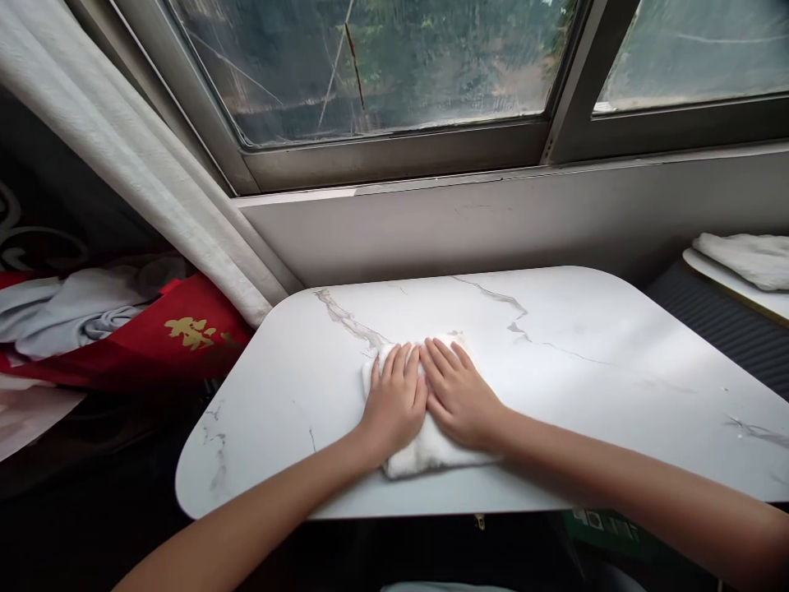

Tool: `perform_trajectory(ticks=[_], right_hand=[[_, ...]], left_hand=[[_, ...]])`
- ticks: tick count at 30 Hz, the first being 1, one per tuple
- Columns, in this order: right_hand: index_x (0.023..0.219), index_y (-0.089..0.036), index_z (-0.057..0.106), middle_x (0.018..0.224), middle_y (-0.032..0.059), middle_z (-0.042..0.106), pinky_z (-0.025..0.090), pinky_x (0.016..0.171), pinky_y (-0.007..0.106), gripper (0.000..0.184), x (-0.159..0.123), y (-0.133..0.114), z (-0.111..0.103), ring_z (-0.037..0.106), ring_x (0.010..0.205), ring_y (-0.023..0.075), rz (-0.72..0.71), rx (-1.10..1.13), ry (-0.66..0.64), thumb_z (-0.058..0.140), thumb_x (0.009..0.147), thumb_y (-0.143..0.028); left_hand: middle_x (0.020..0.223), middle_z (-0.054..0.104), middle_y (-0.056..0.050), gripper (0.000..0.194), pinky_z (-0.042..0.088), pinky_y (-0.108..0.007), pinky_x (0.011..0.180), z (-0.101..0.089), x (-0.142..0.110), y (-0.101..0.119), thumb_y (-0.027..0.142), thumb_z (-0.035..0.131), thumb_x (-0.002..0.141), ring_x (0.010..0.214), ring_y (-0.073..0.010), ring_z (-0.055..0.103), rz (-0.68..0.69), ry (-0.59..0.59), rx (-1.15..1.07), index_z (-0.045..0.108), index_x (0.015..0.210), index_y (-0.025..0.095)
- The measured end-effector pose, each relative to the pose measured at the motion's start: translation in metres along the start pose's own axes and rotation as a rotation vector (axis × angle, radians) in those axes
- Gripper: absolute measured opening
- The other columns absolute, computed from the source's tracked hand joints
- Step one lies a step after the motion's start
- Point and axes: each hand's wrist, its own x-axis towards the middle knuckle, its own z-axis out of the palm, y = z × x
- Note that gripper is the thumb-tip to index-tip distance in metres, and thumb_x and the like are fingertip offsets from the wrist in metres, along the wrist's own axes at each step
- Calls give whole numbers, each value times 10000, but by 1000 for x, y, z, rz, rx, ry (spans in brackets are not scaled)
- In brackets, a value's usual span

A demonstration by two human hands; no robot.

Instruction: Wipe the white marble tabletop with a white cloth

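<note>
A small white folded cloth point(425, 454) lies on a white marble-patterned table point(585, 386), near its front edge. My left hand point(394, 399) rests flat on the cloth's left part, fingers stretched forward and close together. My right hand point(456, 393) lies flat on the cloth's right part, fingers extended, its index finger touching the left hand. Both palms press down on the cloth, and most of it is hidden beneath them. Neither hand holds anything.
A window point(382, 74) and grey sill wall stand behind the table. A white curtain point(123, 156) hangs at the left over red and grey fabric point(123, 329). Another white cloth point(749, 259) lies on a second surface at the far right.
</note>
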Motion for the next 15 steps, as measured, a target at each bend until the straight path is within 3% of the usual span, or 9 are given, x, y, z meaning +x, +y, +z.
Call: perform_trajectory(ticks=[9,15], right_hand=[[1449,-15,329,1511,175,327,196,1140,456,583,107,94,12,278,1399,280,122,-21,-30,289,935,-287],[1445,-10,332,1504,178,342,222,1125,438,579,135,143,17,298,1387,280,193,-45,12,278,940,-286]], left_hand=[[1434,464,-89,430,248,-435,1130,17,145,-26,228,293,961,1337,-219,373,-38,51,-19,441,1358,159],[1357,533,-70,410,298,-404,1101,30,208,-24,197,312,939,1270,-207,440,31,90,-46,489,1309,191]])
